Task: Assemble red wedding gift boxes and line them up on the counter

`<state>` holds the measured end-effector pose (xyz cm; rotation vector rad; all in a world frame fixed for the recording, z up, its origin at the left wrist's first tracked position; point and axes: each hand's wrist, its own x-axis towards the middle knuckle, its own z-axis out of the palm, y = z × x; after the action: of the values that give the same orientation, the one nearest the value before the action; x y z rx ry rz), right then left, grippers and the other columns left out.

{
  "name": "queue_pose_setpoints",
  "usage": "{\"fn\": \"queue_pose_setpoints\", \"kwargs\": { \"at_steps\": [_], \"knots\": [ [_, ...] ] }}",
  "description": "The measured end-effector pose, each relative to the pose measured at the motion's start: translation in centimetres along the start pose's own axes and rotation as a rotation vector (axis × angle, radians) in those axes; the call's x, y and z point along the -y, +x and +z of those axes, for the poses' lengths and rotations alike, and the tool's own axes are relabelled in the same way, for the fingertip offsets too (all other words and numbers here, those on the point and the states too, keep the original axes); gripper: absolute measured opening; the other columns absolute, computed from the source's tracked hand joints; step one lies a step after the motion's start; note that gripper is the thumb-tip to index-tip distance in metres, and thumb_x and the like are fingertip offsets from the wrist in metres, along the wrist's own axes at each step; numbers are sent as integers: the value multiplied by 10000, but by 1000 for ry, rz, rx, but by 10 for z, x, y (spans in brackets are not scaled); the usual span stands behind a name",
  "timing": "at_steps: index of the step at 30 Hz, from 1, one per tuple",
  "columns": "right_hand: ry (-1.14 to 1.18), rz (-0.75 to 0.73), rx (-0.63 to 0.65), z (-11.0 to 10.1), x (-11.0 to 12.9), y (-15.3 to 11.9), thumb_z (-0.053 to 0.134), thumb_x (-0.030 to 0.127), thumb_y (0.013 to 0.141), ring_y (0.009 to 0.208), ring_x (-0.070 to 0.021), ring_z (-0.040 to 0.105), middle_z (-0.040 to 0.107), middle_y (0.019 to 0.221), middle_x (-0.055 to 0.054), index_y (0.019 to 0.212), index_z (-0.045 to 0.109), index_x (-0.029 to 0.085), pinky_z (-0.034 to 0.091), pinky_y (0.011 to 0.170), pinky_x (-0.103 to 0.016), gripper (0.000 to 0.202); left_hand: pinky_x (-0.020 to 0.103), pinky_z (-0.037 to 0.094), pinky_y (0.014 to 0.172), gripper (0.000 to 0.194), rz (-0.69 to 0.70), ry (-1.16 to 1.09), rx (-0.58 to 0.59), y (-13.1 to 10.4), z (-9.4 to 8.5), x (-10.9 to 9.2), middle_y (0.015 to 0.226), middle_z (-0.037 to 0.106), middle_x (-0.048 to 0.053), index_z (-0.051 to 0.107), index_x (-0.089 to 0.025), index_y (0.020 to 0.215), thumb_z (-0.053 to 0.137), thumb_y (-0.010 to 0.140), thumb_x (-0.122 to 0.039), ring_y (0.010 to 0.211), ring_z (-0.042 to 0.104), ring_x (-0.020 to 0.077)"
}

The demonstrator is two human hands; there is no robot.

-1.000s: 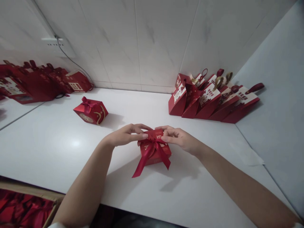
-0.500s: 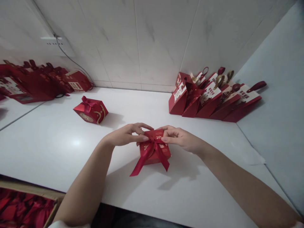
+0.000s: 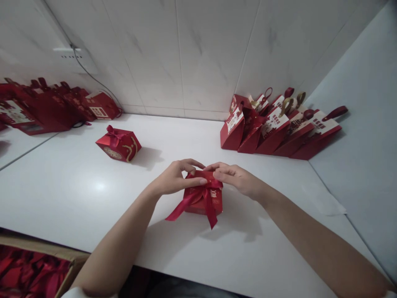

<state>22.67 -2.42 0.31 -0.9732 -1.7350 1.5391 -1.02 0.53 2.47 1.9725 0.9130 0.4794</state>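
Observation:
A small red gift box [image 3: 217, 203] sits on the white table in front of me, with a dark red ribbon bow [image 3: 187, 201] on its top and two tails hanging toward me. My left hand [image 3: 182, 178] is at the box's left and back, its thumb pressed on the bow's knot and its fingers curved behind. On the other side, my right hand [image 3: 234, 177] has its thumb and fingers closed on the ribbon's right loop near the back edge. The parts of the fingers behind the box are hidden.
A finished-looking red box with a bow [image 3: 119, 145] stands at the left back of the white table [image 3: 77, 178]. Red boxes with strap handles [image 3: 276, 128] line the right back; more red boxes [image 3: 46, 109] stand far left. A carton [image 3: 74, 265] of red items is bottom left.
My left hand has moved right, its thumb now further over the bow. The box has turned slightly, and the ribbon tails have swung a little to the left.

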Motion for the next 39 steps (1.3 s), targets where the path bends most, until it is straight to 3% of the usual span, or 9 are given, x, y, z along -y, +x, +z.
{"fn": "queue_pose_setpoints", "kwargs": {
  "at_steps": [5,12,18,22,27,33,39],
  "knots": [
    [40,-11,-60,2,-6,5,496,585,932,1117,-223,562,590,1224,-65,836,689,208,416,1010,-413,434,333,472,837,392,-33,-17,39,4,9,-2,1204,651,70,590,-151,609,705,799,-474,935,639,202],
    [34,-40,-90,2,-19,9,352,609,976,1008,-189,538,589,1095,-41,747,547,206,371,983,-379,504,333,465,844,351,-7,-34,74,3,4,0,1068,693,68,627,-160,704,686,815,-487,930,627,209],
    [142,-46,-49,2,-15,8,316,598,991,1003,-188,548,599,1077,-43,700,534,200,373,978,-356,538,352,435,896,481,-67,-156,119,0,-5,1,999,701,65,697,-159,974,391,978,-530,930,604,204],
    [151,-27,-50,2,-13,9,312,602,990,1011,-194,567,617,1129,-52,682,540,194,374,996,-366,560,367,383,965,602,-88,-137,80,-2,-9,-1,973,698,47,717,-169,907,249,1012,-533,953,578,202],
    [153,-45,-50,3,-12,9,338,595,986,972,-191,580,628,1129,-49,682,541,195,393,981,-378,542,379,394,967,557,-66,-124,73,-2,-12,3,979,702,58,686,-158,847,319,993,-551,960,587,214],
    [122,-45,-32,1,-7,6,331,577,995,996,-198,590,635,1146,-51,699,568,197,395,1002,-398,537,378,410,971,602,-63,-104,90,-3,-15,3,1002,711,62,702,-163,823,266,1006,-535,965,592,211],
    [35,24,21,-6,-6,3,516,496,954,1082,-205,570,580,1220,-51,955,690,219,390,1027,-378,326,329,456,839,439,-79,-91,158,-2,-16,4,991,726,60,737,-186,1056,434,972,-494,883,606,190]
  ]
}}
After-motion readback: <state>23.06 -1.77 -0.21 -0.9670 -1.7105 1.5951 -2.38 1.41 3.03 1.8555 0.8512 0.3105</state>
